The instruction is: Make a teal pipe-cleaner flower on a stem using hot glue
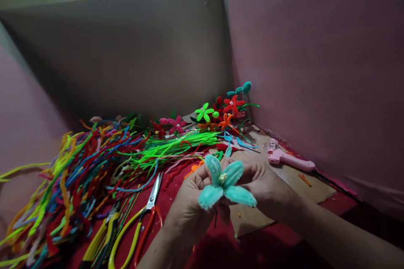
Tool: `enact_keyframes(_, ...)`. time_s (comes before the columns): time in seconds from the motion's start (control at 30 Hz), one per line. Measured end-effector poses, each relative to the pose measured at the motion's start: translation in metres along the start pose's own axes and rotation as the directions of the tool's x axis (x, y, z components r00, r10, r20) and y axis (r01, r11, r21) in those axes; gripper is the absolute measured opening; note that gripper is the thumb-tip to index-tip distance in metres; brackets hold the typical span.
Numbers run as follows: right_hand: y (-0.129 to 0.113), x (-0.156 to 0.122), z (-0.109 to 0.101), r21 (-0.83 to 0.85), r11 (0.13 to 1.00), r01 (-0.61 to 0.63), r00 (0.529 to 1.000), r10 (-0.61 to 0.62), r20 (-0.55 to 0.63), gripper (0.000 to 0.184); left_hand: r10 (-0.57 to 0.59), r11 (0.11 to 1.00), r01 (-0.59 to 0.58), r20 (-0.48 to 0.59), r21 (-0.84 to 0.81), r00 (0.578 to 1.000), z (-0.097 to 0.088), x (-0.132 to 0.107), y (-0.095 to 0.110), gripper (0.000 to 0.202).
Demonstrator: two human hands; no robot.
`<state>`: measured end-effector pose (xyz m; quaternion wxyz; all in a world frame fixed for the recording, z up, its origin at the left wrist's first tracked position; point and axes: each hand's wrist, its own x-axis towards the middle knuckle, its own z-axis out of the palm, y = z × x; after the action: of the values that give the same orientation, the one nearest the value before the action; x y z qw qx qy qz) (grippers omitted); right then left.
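A turquoise pipe-cleaner flower (pixel 232 192) with four visible petals and a pale yellow centre is held up between my two hands, facing the camera. My left hand (pixel 193 195) is closed on it from the left, fingers behind the petals. From the right, my right hand (pixel 261 180) pinches it near the upper right petal. A thin dark stem end pokes out below the flower. The petals hide most of the fingertips.
Scissors (pixel 154 193) and yellow-black pliers (pixel 105 231) lie left of my hands, beside a heap of coloured pipe cleaners (pixel 82 176). Green stems (pixel 176 145) and finished flowers (pixel 204 112) are behind. A pink glue gun (pixel 290 159) rests on cardboard (pixel 252 218) at right.
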<state>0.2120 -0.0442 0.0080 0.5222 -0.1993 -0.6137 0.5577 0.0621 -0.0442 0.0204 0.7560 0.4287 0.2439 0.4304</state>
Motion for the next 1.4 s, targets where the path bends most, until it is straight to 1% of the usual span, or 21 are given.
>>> enact_keyframes(0.07, 0.0, 0.0, 0.002, 0.068, 0.997, -0.029, 0.999, 0.027, 0.033, 0.01, 0.005, 1.0, -0.005, 0.003, -0.007, 1.0, -0.001, 0.0, 0.001, 0.032)
enact_keyframes(0.2, 0.001, 0.0, 0.008, 0.242, 0.963, -0.121, 0.985, 0.086, 0.15, 0.013, -0.004, 0.999, 0.003, -0.019, -0.044, 1.0, -0.003, 0.0, 0.002, 0.034)
enact_keyframes(0.23, 0.002, 0.0, 0.009, 0.266, 0.955, -0.132, 0.983, 0.093, 0.156, 0.014, -0.003, 0.999, 0.002, -0.028, -0.048, 1.0, -0.003, 0.0, 0.002, 0.034)
enact_keyframes(0.27, 0.003, 0.0, 0.01, 0.281, 0.951, -0.13, 0.985, 0.092, 0.143, 0.014, -0.002, 0.999, 0.0, -0.037, -0.048, 0.999, -0.002, 0.0, 0.003, 0.034)
enact_keyframes(0.37, 0.007, -0.001, 0.012, 0.293, 0.952, -0.088, 0.996, 0.078, 0.046, 0.012, 0.025, 0.999, -0.027, -0.058, -0.037, 0.998, -0.001, 0.0, 0.003, 0.032)
enact_keyframes(0.47, 0.01, -0.001, 0.013, 0.299, 0.953, -0.048, 0.999, 0.05, 0.001, 0.012, 0.07, 0.998, -0.07, -0.063, -0.002, 0.996, -0.002, 0.0, 0.004, 0.028)
enact_keyframes(0.53, 0.011, -0.001, 0.014, 0.298, 0.954, -0.024, 0.999, 0.032, -0.023, 0.014, 0.089, 0.995, -0.086, -0.058, 0.046, 0.994, -0.003, 0.0, 0.005, 0.022)
enact_keyframes(0.67, 0.011, 0.001, 0.016, 0.266, 0.964, 0.021, 0.994, 0.009, -0.112, 0.015, 0.15, 0.973, -0.138, -0.054, 0.188, 0.987, -0.001, -0.003, 0.008, 0.007)
enact_keyframes(0.73, 0.012, 0.003, 0.016, 0.247, 0.968, 0.053, 0.985, -0.01, -0.171, 0.012, 0.195, 0.938, -0.161, -0.084, 0.307, 0.977, 0.002, -0.006, 0.009, 0.005)
enact_keyframes(0.77, 0.012, 0.004, 0.017, 0.236, 0.97, 0.067, 0.98, -0.019, -0.198, 0.01, 0.234, 0.907, -0.176, -0.111, 0.384, 0.966, 0.004, -0.008, 0.009, 0.006)
enact_keyframes(0.8, 0.014, 0.004, 0.018, 0.223, 0.971, 0.081, 0.973, -0.029, -0.227, 0.008, 0.29, 0.862, -0.192, -0.144, 0.469, 0.946, 0.005, -0.009, 0.008, 0.007)
enact_keyframes(0.87, 0.017, 0.005, 0.019, 0.211, 0.971, 0.113, 0.958, -0.05, -0.282, 0.006, 0.424, 0.752, -0.223, -0.197, 0.62, 0.884, 0.005, -0.012, 0.005, 0.013)
enact_keyframes(0.9, 0.019, 0.005, 0.021, 0.217, 0.968, 0.126, 0.951, -0.056, -0.303, 0.007, 0.476, 0.701, -0.226, -0.208, 0.676, 0.854, 0.005, -0.013, 0.003, 0.017)
enact_keyframes(0.93, 0.02, 0.005, 0.022, 0.227, 0.964, 0.138, 0.945, -0.06, -0.321, 0.008, 0.508, 0.659, -0.224, -0.205, 0.718, 0.837, 0.004, -0.014, 0.001, 0.019)
enact_keyframes(1.03, 0.023, 0.006, 0.029, 0.25, 0.954, 0.167, 0.928, -0.066, -0.367, 0.008, 0.53, 0.587, -0.233, -0.151, 0.775, 0.835, 0.003, -0.015, -0.004, 0.022)
enact_keyframes(1.1, 0.022, 0.006, 0.033, 0.248, 0.952, 0.177, 0.917, -0.069, -0.392, 0.003, 0.565, 0.563, -0.264, -0.131, 0.783, 0.815, 0.004, -0.014, -0.006, 0.022)
enact_keyframes(1.17, 0.022, 0.007, 0.037, 0.257, 0.95, 0.178, 0.913, -0.062, -0.403, 0.008, 0.597, 0.545, -0.294, -0.118, 0.785, 0.794, 0.006, -0.014, -0.006, 0.019)
enact_keyframes(1.2, 0.022, 0.007, 0.038, 0.269, 0.947, 0.176, 0.914, -0.056, -0.401, 0.012, 0.599, 0.537, -0.301, -0.106, 0.788, 0.794, 0.006, -0.013, -0.006, 0.016)
enact_keyframes(1.27, 0.021, 0.008, 0.04, 0.298, 0.941, 0.163, 0.923, -0.039, -0.383, 0.016, 0.571, 0.542, -0.292, -0.09, 0.788, 0.816, 0.007, -0.012, -0.003, 0.014)
enact_keyframes(1.33, 0.021, 0.009, 0.042, 0.329, 0.934, 0.137, 0.931, -0.008, -0.365, 0.017, 0.521, 0.59, -0.264, -0.111, 0.763, 0.846, 0.007, -0.011, -0.001, 0.011)
enact_keyframes(1.4, 0.019, 0.01, 0.044, 0.351, 0.929, 0.115, 0.932, 0.021, -0.363, 0.017, 0.46, 0.661, -0.232, -0.141, 0.714, 0.877, 0.007, -0.01, 0.0, 0.01)
